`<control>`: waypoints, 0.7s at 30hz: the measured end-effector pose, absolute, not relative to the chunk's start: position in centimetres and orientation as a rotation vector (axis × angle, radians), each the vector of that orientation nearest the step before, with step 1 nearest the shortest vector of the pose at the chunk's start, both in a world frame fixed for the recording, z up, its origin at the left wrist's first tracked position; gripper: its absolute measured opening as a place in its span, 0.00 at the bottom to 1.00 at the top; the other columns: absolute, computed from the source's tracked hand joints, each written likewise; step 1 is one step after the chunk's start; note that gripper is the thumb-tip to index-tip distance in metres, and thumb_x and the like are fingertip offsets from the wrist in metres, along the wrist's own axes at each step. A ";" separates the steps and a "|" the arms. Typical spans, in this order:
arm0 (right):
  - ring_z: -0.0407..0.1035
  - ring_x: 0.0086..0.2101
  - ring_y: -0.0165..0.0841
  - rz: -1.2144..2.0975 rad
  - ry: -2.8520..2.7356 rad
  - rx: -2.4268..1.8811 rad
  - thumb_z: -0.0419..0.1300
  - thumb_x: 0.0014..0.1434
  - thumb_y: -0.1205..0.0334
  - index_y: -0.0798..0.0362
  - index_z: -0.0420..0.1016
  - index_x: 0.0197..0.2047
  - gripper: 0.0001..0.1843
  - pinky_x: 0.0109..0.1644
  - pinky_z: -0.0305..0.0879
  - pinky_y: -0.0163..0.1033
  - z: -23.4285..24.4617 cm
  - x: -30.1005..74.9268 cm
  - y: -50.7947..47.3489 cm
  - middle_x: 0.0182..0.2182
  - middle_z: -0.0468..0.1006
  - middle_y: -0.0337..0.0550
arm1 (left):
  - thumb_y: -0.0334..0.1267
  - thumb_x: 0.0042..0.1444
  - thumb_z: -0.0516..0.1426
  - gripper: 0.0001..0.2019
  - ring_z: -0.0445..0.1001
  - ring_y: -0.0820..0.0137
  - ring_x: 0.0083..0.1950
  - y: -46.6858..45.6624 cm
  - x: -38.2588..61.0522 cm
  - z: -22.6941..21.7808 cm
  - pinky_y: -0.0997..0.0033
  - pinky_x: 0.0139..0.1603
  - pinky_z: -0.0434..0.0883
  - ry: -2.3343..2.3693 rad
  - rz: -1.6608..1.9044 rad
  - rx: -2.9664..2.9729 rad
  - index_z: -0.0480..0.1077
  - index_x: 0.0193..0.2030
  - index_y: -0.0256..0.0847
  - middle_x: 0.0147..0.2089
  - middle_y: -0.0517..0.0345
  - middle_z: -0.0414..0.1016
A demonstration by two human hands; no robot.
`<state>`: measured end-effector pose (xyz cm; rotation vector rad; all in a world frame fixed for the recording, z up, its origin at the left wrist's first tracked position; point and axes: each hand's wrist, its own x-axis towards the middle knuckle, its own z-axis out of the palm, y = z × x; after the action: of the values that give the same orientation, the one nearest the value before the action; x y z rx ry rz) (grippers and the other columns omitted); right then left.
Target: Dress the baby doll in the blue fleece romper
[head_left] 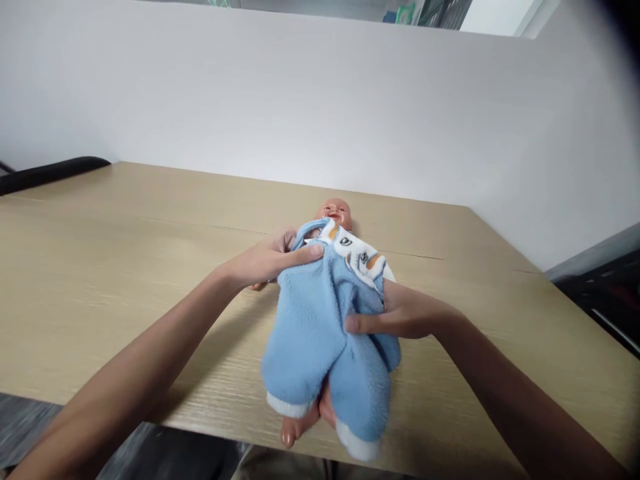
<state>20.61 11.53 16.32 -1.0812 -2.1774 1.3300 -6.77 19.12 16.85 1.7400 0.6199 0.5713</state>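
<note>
A baby doll [336,212] lies on its back on the wooden table [125,267], head away from me, feet at the near edge. A light blue fleece suit [320,333] with a white patterned lining [357,257] covers its body and legs. My left hand [267,261] grips the suit's upper left edge by the doll's shoulder, thumb on top. My right hand [400,312] pinches the suit's right side at waist height. One bare doll foot [289,435] pokes out of the left leg cuff.
A white wall [320,100] rises just behind the table. A dark chair back [50,172] shows at the far left. Dark furniture [605,293] stands to the right of the table. The floor shows below the near table edge.
</note>
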 end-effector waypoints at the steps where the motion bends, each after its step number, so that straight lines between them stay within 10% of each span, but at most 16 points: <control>1: 0.62 0.70 0.54 1.355 -2.237 -1.057 0.74 0.58 0.41 0.46 0.64 0.76 0.48 0.76 0.57 0.60 16.4 20.6 11.8 0.71 0.70 0.49 | 0.60 0.60 0.67 0.23 0.61 0.78 0.16 19.3 -6.9 16.7 0.79 0.15 0.62 0.582 0.552 1.735 0.75 0.44 0.40 0.22 0.65 0.69; 6: 0.67 0.68 0.50 1.408 -2.102 -0.898 0.75 0.58 0.43 0.47 0.68 0.73 0.46 0.74 0.62 0.55 16.1 20.1 12.5 0.67 0.75 0.49 | 0.49 0.51 0.74 0.22 0.82 0.60 0.44 19.1 -7.4 16.2 0.65 0.47 0.81 0.348 0.368 1.863 0.79 0.47 0.38 0.44 0.51 0.83; 13: 0.62 0.70 0.51 1.293 -1.933 -1.073 0.69 0.62 0.36 0.45 0.69 0.72 0.41 0.78 0.52 0.59 14.3 20.2 13.0 0.71 0.70 0.48 | 0.51 0.68 0.62 0.17 0.80 0.62 0.51 18.3 -7.7 15.4 0.66 0.55 0.78 0.386 0.485 1.852 0.77 0.52 0.39 0.50 0.51 0.82; 21: 0.71 0.64 0.52 1.809 -2.066 -0.876 0.77 0.51 0.38 0.52 0.70 0.71 0.51 0.70 0.67 0.56 14.9 20.4 13.2 0.62 0.79 0.53 | 0.54 0.67 0.63 0.20 0.80 0.61 0.56 18.1 -7.3 14.4 0.67 0.59 0.77 0.371 0.552 1.742 0.76 0.52 0.38 0.53 0.51 0.82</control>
<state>20.36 13.16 14.94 -0.8760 -2.0656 1.8093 -7.25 18.13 14.45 1.7422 0.3713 0.5520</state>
